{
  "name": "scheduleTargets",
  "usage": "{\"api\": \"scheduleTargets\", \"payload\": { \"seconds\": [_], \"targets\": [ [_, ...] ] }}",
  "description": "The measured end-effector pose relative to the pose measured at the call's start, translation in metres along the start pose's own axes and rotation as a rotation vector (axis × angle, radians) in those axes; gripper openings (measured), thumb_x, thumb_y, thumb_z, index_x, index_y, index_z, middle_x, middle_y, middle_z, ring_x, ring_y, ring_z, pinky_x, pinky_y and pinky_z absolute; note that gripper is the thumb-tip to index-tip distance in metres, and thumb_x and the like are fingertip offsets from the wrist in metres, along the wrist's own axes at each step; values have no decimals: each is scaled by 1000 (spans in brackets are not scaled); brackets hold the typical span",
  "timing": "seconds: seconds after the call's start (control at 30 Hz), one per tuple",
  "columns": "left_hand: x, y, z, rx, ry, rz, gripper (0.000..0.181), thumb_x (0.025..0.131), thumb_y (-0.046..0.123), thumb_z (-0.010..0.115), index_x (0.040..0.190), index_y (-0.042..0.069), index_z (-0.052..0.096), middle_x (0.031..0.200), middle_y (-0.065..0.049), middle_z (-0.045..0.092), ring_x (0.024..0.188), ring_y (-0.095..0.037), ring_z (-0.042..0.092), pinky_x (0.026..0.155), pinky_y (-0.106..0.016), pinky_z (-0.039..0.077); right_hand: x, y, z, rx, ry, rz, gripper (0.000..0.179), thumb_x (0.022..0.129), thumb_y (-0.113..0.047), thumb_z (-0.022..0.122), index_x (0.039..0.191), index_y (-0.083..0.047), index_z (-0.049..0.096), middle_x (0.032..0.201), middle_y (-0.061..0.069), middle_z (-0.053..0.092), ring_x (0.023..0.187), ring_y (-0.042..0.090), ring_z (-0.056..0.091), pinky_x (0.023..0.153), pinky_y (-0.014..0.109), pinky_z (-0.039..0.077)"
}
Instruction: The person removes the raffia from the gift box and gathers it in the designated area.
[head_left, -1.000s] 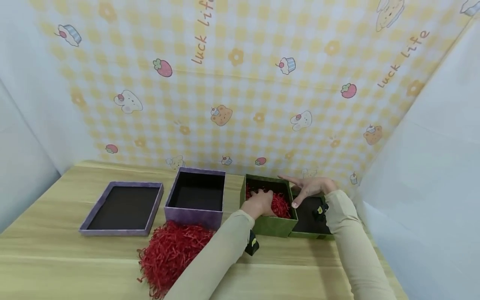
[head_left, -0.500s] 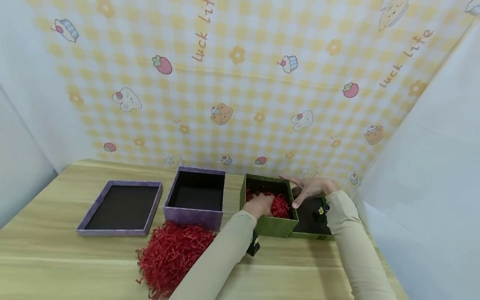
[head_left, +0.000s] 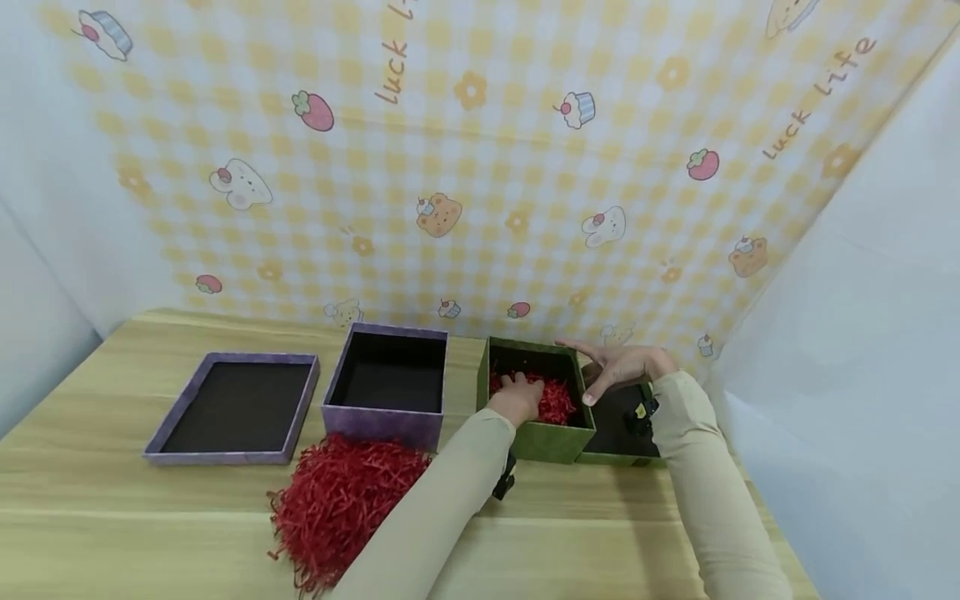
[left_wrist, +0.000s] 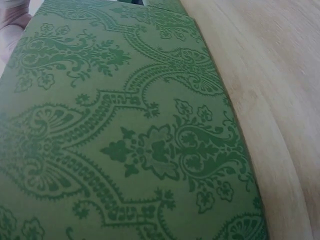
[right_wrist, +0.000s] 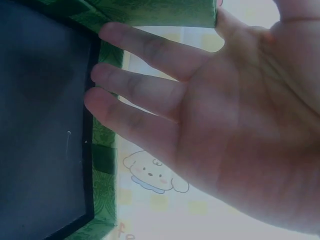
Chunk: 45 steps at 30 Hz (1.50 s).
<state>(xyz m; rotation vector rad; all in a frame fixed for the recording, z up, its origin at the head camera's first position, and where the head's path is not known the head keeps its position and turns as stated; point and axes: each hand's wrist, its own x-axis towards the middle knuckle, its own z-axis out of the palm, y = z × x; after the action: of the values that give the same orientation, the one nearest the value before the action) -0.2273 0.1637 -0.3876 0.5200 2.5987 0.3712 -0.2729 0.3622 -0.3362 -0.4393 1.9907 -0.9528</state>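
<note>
The green patterned box (head_left: 551, 443) holds red shredded paper (head_left: 557, 400). Reaching over its front wall, my left hand (head_left: 519, 398) rests on the paper with its fingers slightly spread. That same box's outer wall (left_wrist: 135, 120) fills most of the left wrist view, where the left fingers are hidden. My right hand (head_left: 621, 371) is at the box's right side, thumb by the rim and index finger stretched toward the back corner. In the right wrist view, three straight fingers of the right hand (right_wrist: 220, 110) reach to the edge of the green lid (right_wrist: 105, 190).
A pile of red shredded paper (head_left: 345, 504) lies on the wooden table (head_left: 135, 533), in front of an empty purple box (head_left: 386, 423). Left of that is a purple lid (head_left: 217, 457). A printed cloth (head_left: 480, 167) hangs behind the table.
My left hand pushed down into the shredded paper half a second ago, and now sits a little higher with its fingers showing. My right hand stays at the box's side. The head view has tilted slightly.
</note>
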Motion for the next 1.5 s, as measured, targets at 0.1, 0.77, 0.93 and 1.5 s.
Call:
{"api": "scheduleTargets", "payload": {
  "seconds": [0.1,0.77,0.93,1.5],
  "targets": [
    [2,2,-1,61,57,23,44,96,13,50,139,18,44,140,-17,37,127,-39,33,93,-45,41,-2,0,-1,19,22,6,109,78,-6,75,150,-29,-4,152,5,-22,136,42,5,97,48,37],
    [4,-10,-4,112,133,35,34,93,14,57,126,18,55,114,-8,60,98,-29,58,78,-44,49,8,-1,-3,-35,26,6,106,80,-14,75,149,-38,-2,153,3,-18,137,41,5,103,54,24],
    [4,-8,-1,142,182,74,36,91,15,60,127,18,55,110,-9,60,93,-30,58,70,-42,51,8,6,-1,-46,45,-5,106,80,-15,74,149,-36,-3,153,6,-16,137,41,5,102,55,25],
    [9,11,-4,427,256,-1,54,90,34,60,140,26,42,129,-11,50,108,-31,51,62,-35,50,4,9,-3,12,24,16,106,80,-11,74,149,-37,-3,153,6,-17,137,41,4,99,51,34]
  ]
}}
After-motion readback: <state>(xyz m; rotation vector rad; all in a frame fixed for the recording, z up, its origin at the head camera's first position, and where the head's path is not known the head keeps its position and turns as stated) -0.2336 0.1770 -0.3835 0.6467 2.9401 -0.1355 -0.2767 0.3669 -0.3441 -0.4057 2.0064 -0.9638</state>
